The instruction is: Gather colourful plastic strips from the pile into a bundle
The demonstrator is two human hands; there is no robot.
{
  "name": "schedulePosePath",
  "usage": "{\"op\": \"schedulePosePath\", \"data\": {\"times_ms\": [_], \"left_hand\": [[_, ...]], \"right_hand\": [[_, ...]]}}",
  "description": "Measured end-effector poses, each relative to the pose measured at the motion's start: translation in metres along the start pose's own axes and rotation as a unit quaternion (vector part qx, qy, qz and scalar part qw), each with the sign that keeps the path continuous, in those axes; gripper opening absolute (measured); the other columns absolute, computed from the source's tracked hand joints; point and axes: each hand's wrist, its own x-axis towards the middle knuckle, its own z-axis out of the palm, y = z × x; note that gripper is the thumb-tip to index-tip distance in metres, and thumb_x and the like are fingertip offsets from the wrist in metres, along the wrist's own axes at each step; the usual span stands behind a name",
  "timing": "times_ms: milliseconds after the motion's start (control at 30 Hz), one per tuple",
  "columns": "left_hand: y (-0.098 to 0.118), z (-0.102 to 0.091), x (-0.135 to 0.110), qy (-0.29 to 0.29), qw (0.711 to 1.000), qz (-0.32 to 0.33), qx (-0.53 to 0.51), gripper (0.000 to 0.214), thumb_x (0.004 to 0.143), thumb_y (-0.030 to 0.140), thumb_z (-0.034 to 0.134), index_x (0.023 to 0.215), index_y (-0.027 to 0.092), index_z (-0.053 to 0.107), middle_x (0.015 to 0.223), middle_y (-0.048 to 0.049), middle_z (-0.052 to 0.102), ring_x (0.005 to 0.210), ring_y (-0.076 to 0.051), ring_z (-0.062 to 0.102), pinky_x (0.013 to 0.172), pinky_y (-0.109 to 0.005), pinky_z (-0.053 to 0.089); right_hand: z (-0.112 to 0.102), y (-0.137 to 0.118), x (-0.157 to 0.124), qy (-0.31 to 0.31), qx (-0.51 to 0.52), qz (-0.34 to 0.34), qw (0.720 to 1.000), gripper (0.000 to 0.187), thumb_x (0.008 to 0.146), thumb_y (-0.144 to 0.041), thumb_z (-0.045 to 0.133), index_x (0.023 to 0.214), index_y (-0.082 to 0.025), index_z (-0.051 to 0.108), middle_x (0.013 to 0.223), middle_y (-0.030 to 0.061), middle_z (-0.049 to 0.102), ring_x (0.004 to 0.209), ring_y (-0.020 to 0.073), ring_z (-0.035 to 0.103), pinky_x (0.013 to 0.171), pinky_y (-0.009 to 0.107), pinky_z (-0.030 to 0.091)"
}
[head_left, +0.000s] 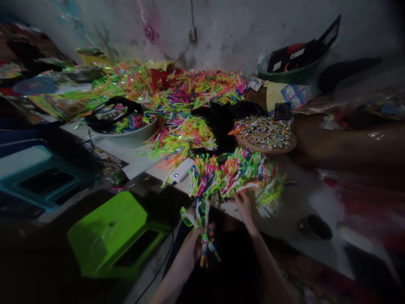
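Toy bundle (205, 236) in left grip (193, 249)

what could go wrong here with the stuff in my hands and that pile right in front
1. The left hand grips only a few small colourful pieces that dangle loose; one could slip out.
2. The right hand reaches into the heaped colourful bundle near the table edge; a tug may spill pieces off.
3. Dim light could hide dropped pieces.
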Motion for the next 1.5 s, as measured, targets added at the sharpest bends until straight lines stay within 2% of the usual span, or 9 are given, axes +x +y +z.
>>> {"op": "schedulePosePath", "data": {"times_ms": [133, 333, 567, 700, 900, 1067, 1133, 1233, 1500], "left_hand": [[0.008, 0.007, -0.006, 0.002, 1.0, 0.006, 0.029, 0.027, 0.071, 0.029, 0.069, 0.094, 0.015, 0.068, 0.087, -0.0071, 0.071, 0.079, -0.016, 0.065, 0.074, -0.023, 0.05], [0.013, 0.012, -0.008, 0.012, 0.999, 0.012, 0.031, 0.027, 0.068, 0.026, 0.072, 0.093, 0.017, 0.068, 0.104, -0.0076, 0.069, 0.101, -0.023, 0.061, 0.082, -0.029, 0.051], [0.014, 0.008, -0.009, -0.039, 0.999, 0.032, 0.021, 0.026, 0.074, 0.025, 0.066, 0.099, 0.015, 0.067, 0.114, -0.0092, 0.064, 0.1, -0.021, 0.061, 0.083, -0.027, 0.051], [0.016, 0.007, -0.01, -0.044, 0.998, 0.036, 0.023, 0.028, 0.073, 0.025, 0.068, 0.099, 0.014, 0.067, 0.117, -0.0109, 0.062, 0.092, -0.022, 0.064, 0.079, -0.029, 0.052], [0.015, 0.006, -0.014, -0.042, 0.997, 0.054, 0.029, 0.034, 0.07, 0.028, 0.071, 0.1, 0.013, 0.067, 0.1, -0.0113, 0.07, 0.074, -0.018, 0.066, 0.07, -0.027, 0.052], [0.009, 0.007, -0.009, -0.038, 0.989, 0.113, 0.089, 0.037, 0.063, 0.032, 0.075, 0.094, 0.013, 0.069, 0.08, -0.0054, 0.072, 0.063, -0.014, 0.061, 0.061, -0.023, 0.046], [0.005, 0.007, -0.006, -0.037, 0.986, 0.116, 0.113, 0.038, 0.06, 0.032, 0.077, 0.091, 0.012, 0.069, 0.075, -0.0036, 0.071, 0.059, -0.012, 0.058, 0.055, -0.02, 0.043], [0.002, 0.007, -0.005, -0.046, 0.988, 0.109, 0.099, 0.034, 0.062, 0.03, 0.076, 0.09, 0.013, 0.068, 0.072, -0.0013, 0.069, 0.059, -0.01, 0.056, 0.056, -0.019, 0.042], [0.008, 0.016, -0.012, -0.069, 0.993, 0.072, 0.059, 0.026, 0.07, 0.027, 0.07, 0.092, 0.014, 0.065, 0.069, -0.0013, 0.068, 0.058, -0.012, 0.059, 0.06, -0.022, 0.045]], "right_hand": [[0.002, 0.005, 0.001, 0.01, -0.066, -0.016, 0.998, 0.037, 0.068, -0.057, 0.054, 0.08, -0.021, 0.056, 0.07, 0.0052, 0.065, 0.066, 0.0227, 0.064, 0.06, 0.035, 0.054], [0.006, 0.008, 0.006, 0.006, -0.224, -0.033, 0.974, 0.028, 0.071, -0.042, 0.05, 0.082, -0.019, 0.06, 0.073, 0.0084, 0.066, 0.062, 0.0214, 0.062, 0.054, 0.031, 0.049], [0.017, 0.006, 0.013, -0.018, -0.242, -0.023, 0.97, 0.021, 0.073, -0.031, 0.048, 0.083, -0.018, 0.061, 0.059, 0.0044, 0.063, 0.053, 0.019, 0.06, 0.051, 0.028, 0.046], [0.016, 0.002, 0.009, -0.005, -0.248, -0.041, 0.968, 0.021, 0.074, -0.031, 0.049, 0.083, -0.017, 0.062, 0.069, 0.0076, 0.066, 0.067, 0.0218, 0.062, 0.065, 0.031, 0.047], [0.001, -0.011, -0.043, -0.004, -0.208, -0.041, 0.977, 0.039, 0.081, -0.048, 0.043, 0.095, -0.015, 0.058, 0.079, 0.0083, 0.065, 0.072, 0.0203, 0.061, 0.068, 0.03, 0.047], [0.008, -0.034, -0.116, -0.23, -0.163, 0.029, 0.959, 0.034, 0.077, -0.047, 0.056, 0.092, -0.017, 0.063, 0.077, 0.003, 0.064, 0.064, 0.0154, 0.057, 0.059, 0.024, 0.044], [0.015, -0.038, -0.13, -0.27, -0.162, 0.017, 0.949, 0.032, 0.075, -0.043, 0.06, 0.093, -0.017, 0.065, 0.083, 0.0039, 0.065, 0.07, 0.0169, 0.057, 0.063, 0.025, 0.044], [0.02, -0.035, -0.134, -0.257, -0.117, 0.017, 0.959, 0.03, 0.075, -0.041, 0.061, 0.093, -0.018, 0.067, 0.09, 0.0047, 0.065, 0.079, 0.0188, 0.057, 0.068, 0.026, 0.044], [0.018, -0.036, -0.126, -0.186, 0.028, 0.111, 0.976, 0.045, 0.07, -0.049, 0.065, 0.097, -0.014, 0.061, 0.048, -0.0063, 0.046, 0.037, 0.0049, 0.036, 0.035, 0.017, 0.028]]}}
